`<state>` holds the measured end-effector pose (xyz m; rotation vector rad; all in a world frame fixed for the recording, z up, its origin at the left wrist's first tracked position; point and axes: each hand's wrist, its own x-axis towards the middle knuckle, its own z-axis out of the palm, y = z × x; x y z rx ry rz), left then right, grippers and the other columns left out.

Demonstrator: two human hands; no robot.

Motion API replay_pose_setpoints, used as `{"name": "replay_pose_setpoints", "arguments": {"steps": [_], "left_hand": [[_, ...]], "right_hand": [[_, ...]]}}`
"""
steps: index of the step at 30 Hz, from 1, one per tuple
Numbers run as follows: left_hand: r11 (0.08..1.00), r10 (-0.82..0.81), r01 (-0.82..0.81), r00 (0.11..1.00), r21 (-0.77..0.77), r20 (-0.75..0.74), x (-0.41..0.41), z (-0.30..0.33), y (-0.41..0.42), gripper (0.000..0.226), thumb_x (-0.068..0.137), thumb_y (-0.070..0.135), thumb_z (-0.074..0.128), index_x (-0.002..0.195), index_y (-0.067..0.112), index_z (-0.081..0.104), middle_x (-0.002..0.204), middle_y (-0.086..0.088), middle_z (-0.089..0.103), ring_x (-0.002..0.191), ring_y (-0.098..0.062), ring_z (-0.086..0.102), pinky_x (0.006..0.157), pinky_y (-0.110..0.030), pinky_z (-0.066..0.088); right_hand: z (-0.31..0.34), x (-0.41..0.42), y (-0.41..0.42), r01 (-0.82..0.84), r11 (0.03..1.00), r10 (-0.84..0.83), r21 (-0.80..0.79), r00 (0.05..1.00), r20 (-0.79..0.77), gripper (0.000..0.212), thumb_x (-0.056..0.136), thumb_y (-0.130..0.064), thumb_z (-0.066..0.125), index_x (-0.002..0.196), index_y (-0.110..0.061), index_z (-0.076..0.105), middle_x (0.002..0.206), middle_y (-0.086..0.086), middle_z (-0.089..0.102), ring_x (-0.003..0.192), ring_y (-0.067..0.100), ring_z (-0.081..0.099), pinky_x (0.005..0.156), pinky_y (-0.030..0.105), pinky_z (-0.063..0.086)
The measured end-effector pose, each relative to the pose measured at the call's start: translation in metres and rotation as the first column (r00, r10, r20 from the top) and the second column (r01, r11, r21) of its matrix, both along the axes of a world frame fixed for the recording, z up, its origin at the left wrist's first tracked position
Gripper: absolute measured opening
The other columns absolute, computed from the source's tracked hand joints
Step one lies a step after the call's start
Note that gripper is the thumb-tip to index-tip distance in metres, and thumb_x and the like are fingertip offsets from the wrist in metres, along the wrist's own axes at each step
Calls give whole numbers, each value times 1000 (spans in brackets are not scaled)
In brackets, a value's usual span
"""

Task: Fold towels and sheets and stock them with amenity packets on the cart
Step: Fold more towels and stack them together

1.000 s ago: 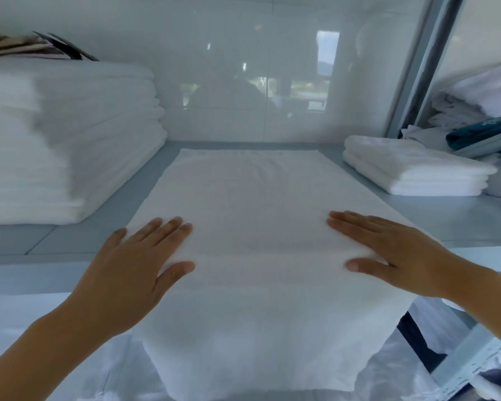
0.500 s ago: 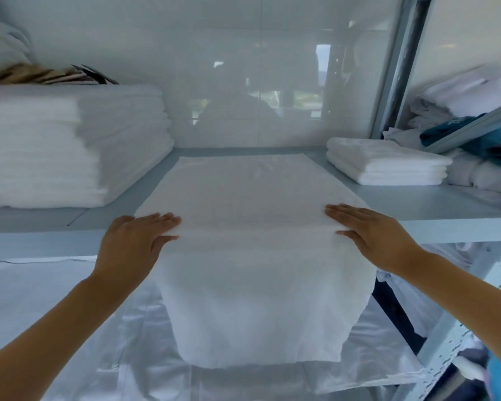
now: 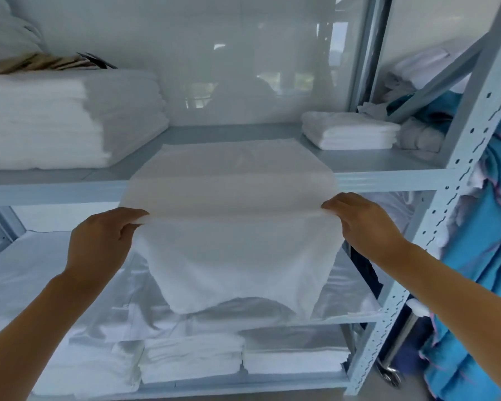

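Observation:
A white towel [image 3: 229, 180] lies across the grey shelf [image 3: 388, 180] and hangs over its front edge. My left hand [image 3: 102, 241] pinches the towel's left edge just in front of the shelf lip. My right hand [image 3: 362, 221] pinches the right edge at the same height. Between the hands the towel is pulled taut, and its lower part droops below them. A tall stack of folded white towels [image 3: 55, 120] stands on the shelf at the left. A small folded pile [image 3: 347, 131] sits at the right.
A perforated blue-grey upright [image 3: 434, 221] frames the shelf at the right, with blue fabric [image 3: 480, 256] beyond it. Lower shelves hold plastic-wrapped white linen [image 3: 191, 357]. Brown packets [image 3: 41, 63] lie on top of the left stack. A glossy white wall stands behind.
Both hands went from lying flat on the towel to pinching its side edges, and they drew it toward me off the shelf. The view pulled back and lower shelves came into sight.

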<state>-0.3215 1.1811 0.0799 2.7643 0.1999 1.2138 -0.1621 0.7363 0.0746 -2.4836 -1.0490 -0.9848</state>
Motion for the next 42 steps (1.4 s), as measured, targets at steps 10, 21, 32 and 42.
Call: {"name": "replay_pose_setpoints", "arguments": {"steps": [10, 21, 32, 42], "left_hand": [[991, -118, 121, 992, -53, 50, -67, 22, -34, 21, 97, 9, 66, 110, 20, 78, 107, 1, 78, 98, -30, 73, 79, -41, 55], [977, -183, 181, 983, -111, -15, -115, 1, -3, 54, 99, 19, 64, 105, 71, 53, 102, 29, 67, 96, -12, 67, 77, -28, 50], [956, -227, 208, 971, -205, -73, -202, -6, 28, 34, 97, 41, 39, 99, 72, 50, 109, 25, 70, 102, -16, 66, 82, -33, 50], [945, -293, 278, 954, -171, -65, -194, -9, 33, 30, 103, 32, 46, 105, 60, 58, 103, 21, 63, 94, -12, 61, 78, -41, 54]], "right_hand": [[21, -89, -38, 93, 992, -92, 83, 996, -19, 9, 97, -5, 64, 102, -7, 71, 85, 7, 68, 76, 30, 64, 56, 40, 53], [30, -190, -36, 239, 967, -224, 88, 962, -157, 45, 82, 18, 53, 113, -13, 67, 103, 4, 69, 79, 27, 62, 64, 33, 46], [22, -289, -7, 342, 938, -328, 53, 928, -176, 45, 85, 17, 48, 115, -11, 67, 97, 6, 65, 78, 33, 62, 66, 45, 54], [36, -297, -5, 392, 920, -383, 21, 908, -171, 43, 88, 13, 48, 113, -17, 67, 94, 2, 66, 77, 27, 62, 65, 41, 52]]}}
